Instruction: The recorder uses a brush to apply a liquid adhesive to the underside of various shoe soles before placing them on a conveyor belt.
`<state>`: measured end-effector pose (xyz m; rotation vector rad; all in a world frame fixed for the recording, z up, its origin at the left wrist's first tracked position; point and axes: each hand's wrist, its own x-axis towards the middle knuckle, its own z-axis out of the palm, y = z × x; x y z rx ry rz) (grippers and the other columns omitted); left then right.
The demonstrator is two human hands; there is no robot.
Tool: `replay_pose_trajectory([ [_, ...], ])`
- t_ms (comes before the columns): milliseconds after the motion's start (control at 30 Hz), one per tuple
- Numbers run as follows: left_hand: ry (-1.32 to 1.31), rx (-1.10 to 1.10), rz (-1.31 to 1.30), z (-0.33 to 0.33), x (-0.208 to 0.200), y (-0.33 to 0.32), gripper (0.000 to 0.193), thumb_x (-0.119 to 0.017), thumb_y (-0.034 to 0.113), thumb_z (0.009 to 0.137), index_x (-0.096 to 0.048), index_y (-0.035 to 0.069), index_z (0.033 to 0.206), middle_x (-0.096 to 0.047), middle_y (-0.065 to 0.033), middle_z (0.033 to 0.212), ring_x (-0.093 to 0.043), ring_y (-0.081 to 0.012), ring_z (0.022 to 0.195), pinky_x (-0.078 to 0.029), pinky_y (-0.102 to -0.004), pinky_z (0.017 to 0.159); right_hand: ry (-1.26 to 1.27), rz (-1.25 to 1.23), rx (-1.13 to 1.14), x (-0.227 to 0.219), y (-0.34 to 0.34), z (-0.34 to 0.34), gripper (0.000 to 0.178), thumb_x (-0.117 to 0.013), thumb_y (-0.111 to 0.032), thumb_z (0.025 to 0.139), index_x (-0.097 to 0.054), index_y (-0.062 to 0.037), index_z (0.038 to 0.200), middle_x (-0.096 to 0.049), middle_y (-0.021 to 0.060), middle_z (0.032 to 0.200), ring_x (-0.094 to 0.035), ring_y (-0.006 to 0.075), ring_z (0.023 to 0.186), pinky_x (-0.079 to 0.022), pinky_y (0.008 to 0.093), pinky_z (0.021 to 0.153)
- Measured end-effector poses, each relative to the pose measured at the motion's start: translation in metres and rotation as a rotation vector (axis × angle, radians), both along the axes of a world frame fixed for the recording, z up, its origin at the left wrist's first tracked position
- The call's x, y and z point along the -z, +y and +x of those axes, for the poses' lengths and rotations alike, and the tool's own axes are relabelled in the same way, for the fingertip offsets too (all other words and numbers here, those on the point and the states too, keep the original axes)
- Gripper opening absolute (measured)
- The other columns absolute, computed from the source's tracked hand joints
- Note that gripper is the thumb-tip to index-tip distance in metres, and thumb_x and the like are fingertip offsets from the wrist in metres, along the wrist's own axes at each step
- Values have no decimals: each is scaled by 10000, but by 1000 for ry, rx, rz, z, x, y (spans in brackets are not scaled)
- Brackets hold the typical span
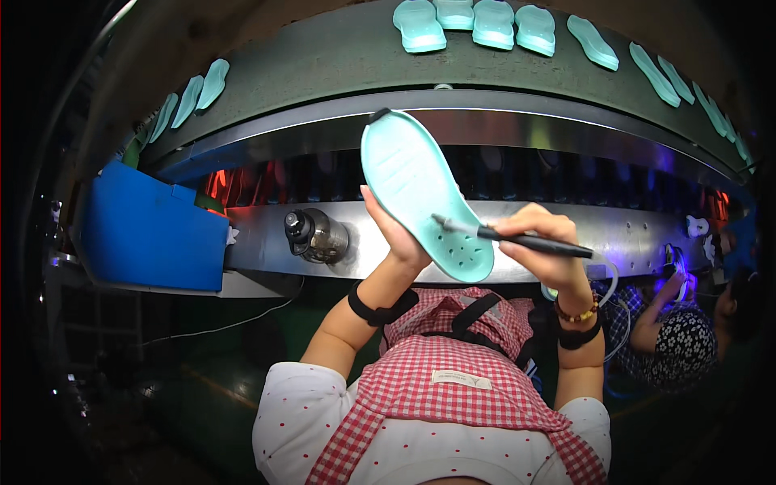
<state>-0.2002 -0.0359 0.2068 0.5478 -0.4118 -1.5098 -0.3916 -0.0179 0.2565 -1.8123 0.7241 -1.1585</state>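
Observation:
My left hand point(396, 234) holds up a mint-green shoe sole point(408, 174) from its left side, with the fingers partly hidden behind it. The sole is tilted, and a cluster of small holes shows in its lower end. A small black piece point(378, 115) sits at its top edge. Between the thumb and fingers of my right hand point(546, 238) is a black-handled brush point(489, 233). Its greyish tip lies over the sole's inner face, just above the holes; whether it touches is hard to tell. A pale hose point(612, 283) runs from near the handle's rear end.
Ahead, a dark conveyor belt point(323, 73) carries several mint-green soles point(493, 24) behind a metal rail. A dark bottle point(319, 236) stands on the metal bench point(263, 242). At the left is a blue box point(158, 226). Another person point(683, 339) sits close by on the right.

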Motion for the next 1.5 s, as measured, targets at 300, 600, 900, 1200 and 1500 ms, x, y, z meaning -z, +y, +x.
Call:
replay_pose_trajectory([
  [300, 97, -9, -140, 11, -11, -5, 927, -134, 771, 726, -417, 12, 1176, -536, -210, 958, -555, -325, 783, -465, -437, 713, -59, 286, 34, 14, 11, -11, 195, -654, 38, 685, -651, -10, 874, -643, 111, 850, -595, 155, 735, -466, 264, 675],
  [600, 91, 125, -288, 10, -36, 3, 912, -198, 760, 740, -372, 14, 1235, -513, -211, 1066, -552, -319, 903, -463, -428, 785, -407, 473, -156, 28, 17, -4, 185, -616, 52, 696, -625, 31, 880, -615, 159, 954, -564, 230, 940, -407, 330, 882],
  [900, 186, 418, -146, 5, -3, 26, 670, -363, 546, 835, -336, 57, 1293, -510, -208, 1137, -568, -333, 938, -461, -462, 822, -175, 616, -155, -1, 41, -1, 210, -639, 46, 713, -619, 31, 921, -640, 130, 915, -612, 146, 780, -488, 257, 729],
  [1200, -216, 682, -103, 26, -23, 19, 451, -432, 323, 851, -448, 8, 1174, -567, -134, 1041, -583, -203, 909, -482, -319, 778, 104, 138, -387, -10, 38, -7, 193, -665, 19, 687, -631, 5, 877, -649, 129, 897, -631, 217, 854, -493, 297, 752],
  [1500, -396, 914, -111, 27, -45, 26, 539, -507, 305, 791, -430, -39, 1199, -538, -158, 1101, -559, -207, 952, -461, -320, 811, 173, -61, -452, -17, 42, -9, 159, -656, 39, 687, -640, -15, 836, -650, 146, 884, -644, 236, 831, -506, 301, 744],
])
